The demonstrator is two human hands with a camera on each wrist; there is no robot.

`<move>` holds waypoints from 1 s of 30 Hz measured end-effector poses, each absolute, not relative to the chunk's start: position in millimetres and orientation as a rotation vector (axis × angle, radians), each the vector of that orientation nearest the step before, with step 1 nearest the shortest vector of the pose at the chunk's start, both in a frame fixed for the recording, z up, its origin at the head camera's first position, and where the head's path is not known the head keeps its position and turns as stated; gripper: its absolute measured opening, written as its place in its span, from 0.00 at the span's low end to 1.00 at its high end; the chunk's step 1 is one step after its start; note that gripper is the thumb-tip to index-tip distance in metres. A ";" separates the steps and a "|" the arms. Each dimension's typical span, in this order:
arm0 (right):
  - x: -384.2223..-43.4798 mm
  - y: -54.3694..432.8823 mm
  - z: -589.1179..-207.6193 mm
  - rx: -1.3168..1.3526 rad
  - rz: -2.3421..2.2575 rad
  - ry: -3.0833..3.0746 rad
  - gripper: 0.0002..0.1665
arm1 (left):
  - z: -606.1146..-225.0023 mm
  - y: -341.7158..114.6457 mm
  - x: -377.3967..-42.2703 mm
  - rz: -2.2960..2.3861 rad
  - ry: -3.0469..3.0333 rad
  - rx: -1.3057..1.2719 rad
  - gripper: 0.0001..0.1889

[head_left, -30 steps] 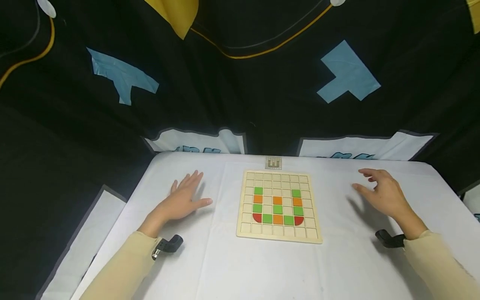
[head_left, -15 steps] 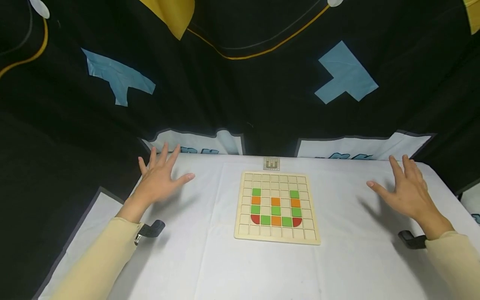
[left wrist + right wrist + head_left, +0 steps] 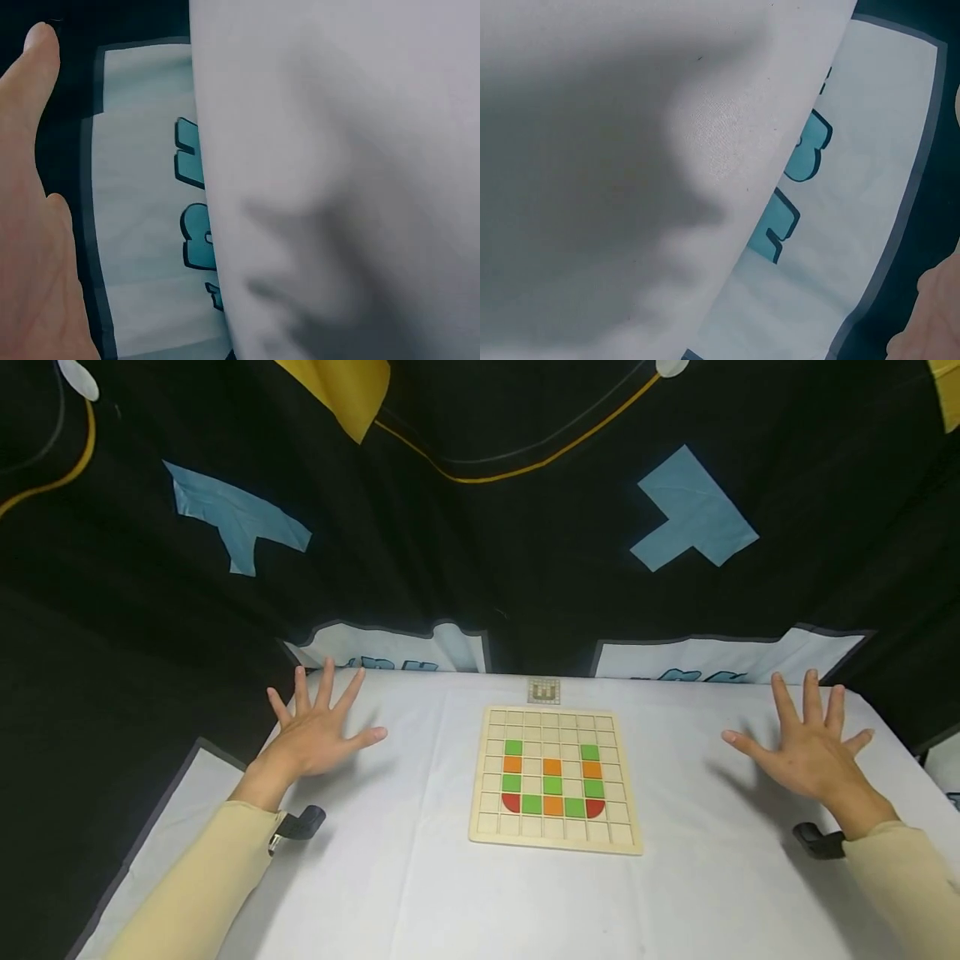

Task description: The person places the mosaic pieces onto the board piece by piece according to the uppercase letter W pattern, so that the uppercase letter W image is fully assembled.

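Observation:
In the head view a square wooden grid board (image 3: 555,722) lies mid-table, with green, orange and red tiles set in its cells. The tiles form a U with a short column in its middle; a red rounded tile (image 3: 512,802) fills each lower corner. My left hand (image 3: 307,739) hovers left of the board, fingers spread, holding nothing. On the far right my right hand (image 3: 813,756) is also held over the table with spread fingers and nothing in it. Both wrist views show part of the hand and its shadow on the cloth.
A small grey patterned square (image 3: 543,691) lies behind the board at the table's back edge. White cloth covers the table (image 3: 525,902). Behind it hangs a black curtain (image 3: 465,552) with blue, yellow and white patches.
Both hands have moved outward, away from the board, and their fingers have spread. The right hand's fingers were bent a second ago. The board and tiles look the same.

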State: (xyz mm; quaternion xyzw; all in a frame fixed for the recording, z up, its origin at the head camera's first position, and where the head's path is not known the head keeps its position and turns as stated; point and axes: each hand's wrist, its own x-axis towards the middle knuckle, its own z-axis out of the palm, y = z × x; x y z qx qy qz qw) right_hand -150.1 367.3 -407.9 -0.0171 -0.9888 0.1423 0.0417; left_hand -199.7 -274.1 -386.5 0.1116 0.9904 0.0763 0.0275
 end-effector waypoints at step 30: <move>-154.5 363.3 -401.6 -0.105 0.301 -3.050 0.68 | -390.6 -276.9 -203.3 0.193 3.045 0.349 0.55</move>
